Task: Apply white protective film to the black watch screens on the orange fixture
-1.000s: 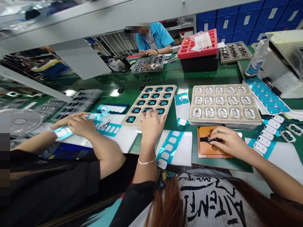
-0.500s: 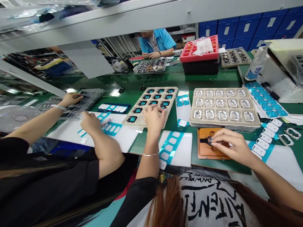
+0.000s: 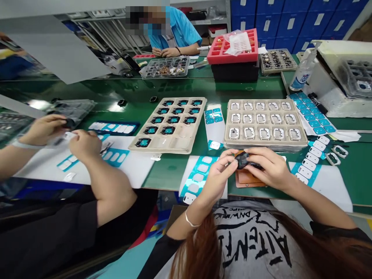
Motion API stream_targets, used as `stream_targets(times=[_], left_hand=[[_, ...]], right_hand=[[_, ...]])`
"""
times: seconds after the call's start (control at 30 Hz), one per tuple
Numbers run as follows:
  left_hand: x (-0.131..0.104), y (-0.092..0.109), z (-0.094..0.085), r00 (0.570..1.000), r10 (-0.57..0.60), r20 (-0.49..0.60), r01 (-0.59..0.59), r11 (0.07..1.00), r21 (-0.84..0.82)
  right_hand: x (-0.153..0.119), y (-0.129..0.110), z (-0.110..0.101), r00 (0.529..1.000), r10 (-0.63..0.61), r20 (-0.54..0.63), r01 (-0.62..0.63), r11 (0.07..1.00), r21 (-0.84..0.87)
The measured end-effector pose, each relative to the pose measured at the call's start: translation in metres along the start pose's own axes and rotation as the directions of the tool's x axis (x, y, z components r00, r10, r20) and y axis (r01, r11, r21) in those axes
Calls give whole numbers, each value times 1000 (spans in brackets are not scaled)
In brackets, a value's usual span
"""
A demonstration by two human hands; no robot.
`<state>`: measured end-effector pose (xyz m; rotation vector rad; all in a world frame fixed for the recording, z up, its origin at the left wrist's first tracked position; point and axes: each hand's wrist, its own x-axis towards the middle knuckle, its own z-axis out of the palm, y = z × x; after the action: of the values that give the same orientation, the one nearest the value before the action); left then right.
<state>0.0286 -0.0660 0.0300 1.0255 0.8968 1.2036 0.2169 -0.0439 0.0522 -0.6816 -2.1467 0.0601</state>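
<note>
Left hand (image 3: 217, 174), right hand (image 3: 269, 166) both pinching black part (image 3: 241, 159), over orange plate (image 3: 247, 179). Beige tray (image 3: 261, 144) of white frames (image 3: 234, 133) just beyond.

Worktop (image 3: 200, 86): glossy green, running across the room
Light: white glare patches (image 3: 40, 104) on the green, towards the left
Blue bins (image 3: 280, 24): stacked in rows at the back right (several wear white labels)
Shelving (image 3: 228, 15): grey metal, just left of the bins
Overhead beam (image 3: 58, 7): pale, crossing the top left
Panel (image 3: 62, 52): whitish, slanting below the beam
Rods (image 3: 112, 35): pale, lined up behind the panel
</note>
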Motion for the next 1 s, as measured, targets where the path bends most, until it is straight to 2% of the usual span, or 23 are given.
stream_targets(times=[0.13, 0.23, 0.27, 0.33, 0.43, 0.5, 0.6, 0.73, 1.0], left_hand=[[4, -6, 5, 995, -78, 57, 79, 997, -15], [5, -9, 4, 996, -9, 88, -5, 988, 157], [5, -9, 2, 995, 42, 85, -64, 959, 276], [5, -11, -3, 986, 151, 66, -163, 831, 531], [4, -16, -12, 974, 214, 71, -194, 634, 748], [3, -20, -17, 976, 195, 97, -195, 579, 791], [1, -25, -21, 980, 149, 130, -192, 559, 807], [-1, -27, -24, 979, 107, 174, -204, 545, 813], [1, -22, -27, 977, 131, 166, -210, 506, 837]], right_hand=[[-6, 3, -6, 999, -21, 27, 21, 1000, -10], [-9, 8, -12, 999, -32, 35, 32, 999, 5], [-10, 10, -15, 999, -9, 52, 9, 1000, 7], [-12, 18, -22, 990, 67, 124, -68, 998, 10], [-16, 30, -30, 949, 166, 268, -180, 983, 28], [-18, 35, -31, 911, 191, 365, -227, 972, 57], [-18, 39, -27, 867, 199, 457, -262, 962, 78], [-17, 39, -22, 850, 196, 489, -262, 963, 69], [-11, 35, -22, 804, 237, 545, -299, 954, 25]])
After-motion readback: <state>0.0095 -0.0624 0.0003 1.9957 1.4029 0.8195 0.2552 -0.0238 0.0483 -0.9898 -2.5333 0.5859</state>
